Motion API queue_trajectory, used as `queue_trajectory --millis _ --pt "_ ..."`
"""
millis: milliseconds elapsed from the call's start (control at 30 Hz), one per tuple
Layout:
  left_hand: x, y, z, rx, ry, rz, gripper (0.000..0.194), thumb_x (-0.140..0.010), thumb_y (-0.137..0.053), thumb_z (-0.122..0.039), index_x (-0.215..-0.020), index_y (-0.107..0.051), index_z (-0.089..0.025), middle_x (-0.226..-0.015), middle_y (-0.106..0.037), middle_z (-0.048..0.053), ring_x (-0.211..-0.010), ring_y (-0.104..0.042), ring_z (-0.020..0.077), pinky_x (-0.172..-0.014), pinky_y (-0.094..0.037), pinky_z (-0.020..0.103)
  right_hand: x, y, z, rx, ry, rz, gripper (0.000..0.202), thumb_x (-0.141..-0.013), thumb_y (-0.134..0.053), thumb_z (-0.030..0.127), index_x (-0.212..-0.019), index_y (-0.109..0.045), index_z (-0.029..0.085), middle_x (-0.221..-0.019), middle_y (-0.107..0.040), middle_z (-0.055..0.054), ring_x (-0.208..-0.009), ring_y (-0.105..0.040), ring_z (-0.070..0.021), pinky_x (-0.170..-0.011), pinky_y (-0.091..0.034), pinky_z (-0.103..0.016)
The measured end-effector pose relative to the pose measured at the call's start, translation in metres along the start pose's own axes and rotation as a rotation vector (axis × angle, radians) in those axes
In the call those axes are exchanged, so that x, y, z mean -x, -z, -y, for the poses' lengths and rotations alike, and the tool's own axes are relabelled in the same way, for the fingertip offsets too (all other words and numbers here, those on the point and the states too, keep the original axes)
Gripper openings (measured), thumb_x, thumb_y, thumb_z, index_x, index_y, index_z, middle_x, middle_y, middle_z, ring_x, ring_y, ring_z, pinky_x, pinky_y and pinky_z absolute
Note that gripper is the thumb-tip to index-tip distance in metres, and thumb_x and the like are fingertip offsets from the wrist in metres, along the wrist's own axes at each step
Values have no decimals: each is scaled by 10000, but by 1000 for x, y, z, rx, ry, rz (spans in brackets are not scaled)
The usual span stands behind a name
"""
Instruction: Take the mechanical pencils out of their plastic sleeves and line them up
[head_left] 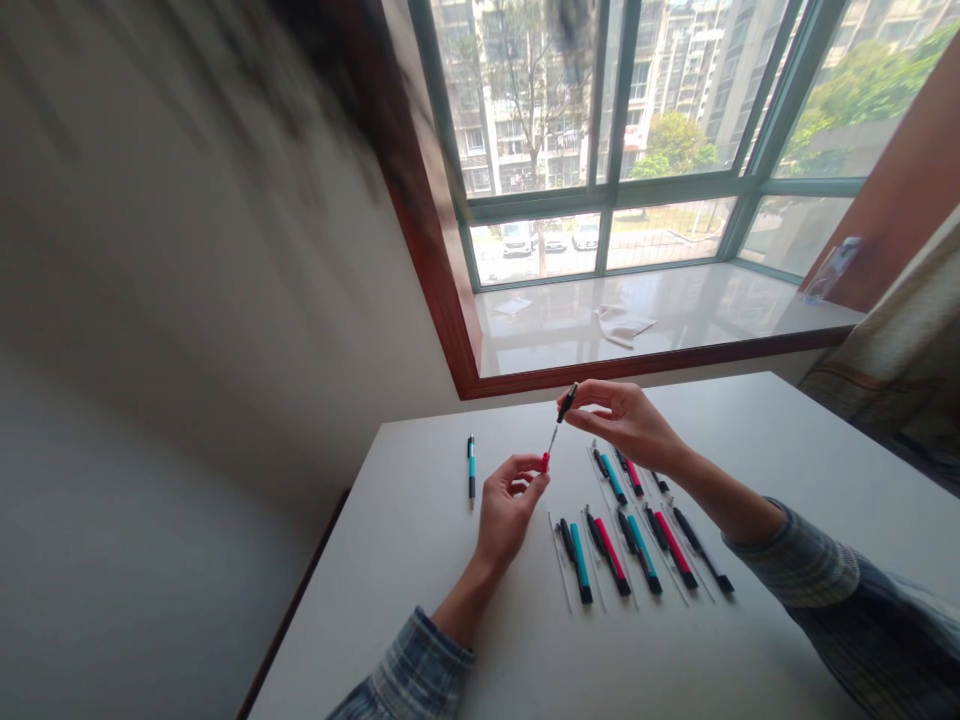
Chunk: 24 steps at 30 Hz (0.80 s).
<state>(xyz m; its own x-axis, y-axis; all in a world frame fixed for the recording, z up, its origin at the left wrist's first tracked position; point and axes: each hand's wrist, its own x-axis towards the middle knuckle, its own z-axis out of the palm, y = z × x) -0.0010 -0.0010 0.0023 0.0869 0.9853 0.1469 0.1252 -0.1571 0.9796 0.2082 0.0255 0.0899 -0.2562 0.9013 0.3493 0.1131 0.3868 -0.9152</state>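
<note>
pen parts sit pinched above the worktop (465,640): left hand (507,510) fingers closed on a red barrel (545,462); right hand (626,418) fingers closed on the black tip piece (566,402), lined up end to end; rows of pens (637,540) lie just beside; one teal pen (471,470) lies apart.

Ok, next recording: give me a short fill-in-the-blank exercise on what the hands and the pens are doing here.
1. The left hand pinches the ____ end of a pen part.
2. The right hand holds the black pen piece ____ the table, not on it.
3. One assembled pen lies alone to the ____ of both hands.
4. The rows of pen parts lie beneath the ____ forearm.

Missing words: red; above; left; right
</note>
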Motion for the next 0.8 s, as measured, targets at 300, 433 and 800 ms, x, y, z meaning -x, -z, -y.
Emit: queue_trajectory --millis 300,433,800 --pt "0 -1 -2 0 -11 6 218 -840 -731 -357 -975 -752 -187 -1004 -752 74 -830 -649 192 -758 -526 304 0 -4 -7 66 -10 87 337 -855 -728 485 -1039 -766 206 -1053 -757 -90 -990 -696 -255 -827 -575 -381" --pt "1 -1 -8 13 -16 13 219 -848 -727 -355 -985 -747 -186 -997 -749 71 -817 -645 185 -746 -518 296 1 -9 -10 104 -26 141 302 -869 -714 459 -1007 -764 196 -1035 -761 -80 -966 -700 -243 -836 -573 -378" --pt "1 -1 -15 38 -8 16 243 -838 -738 -381 -981 -749 -186 -1004 -747 77 -824 -651 195 -749 -516 301 2 -12 -11 107 -38 193 304 -884 -690 456 -1015 -765 192 -1039 -763 -78 -968 -702 -241 -837 -568 -376"
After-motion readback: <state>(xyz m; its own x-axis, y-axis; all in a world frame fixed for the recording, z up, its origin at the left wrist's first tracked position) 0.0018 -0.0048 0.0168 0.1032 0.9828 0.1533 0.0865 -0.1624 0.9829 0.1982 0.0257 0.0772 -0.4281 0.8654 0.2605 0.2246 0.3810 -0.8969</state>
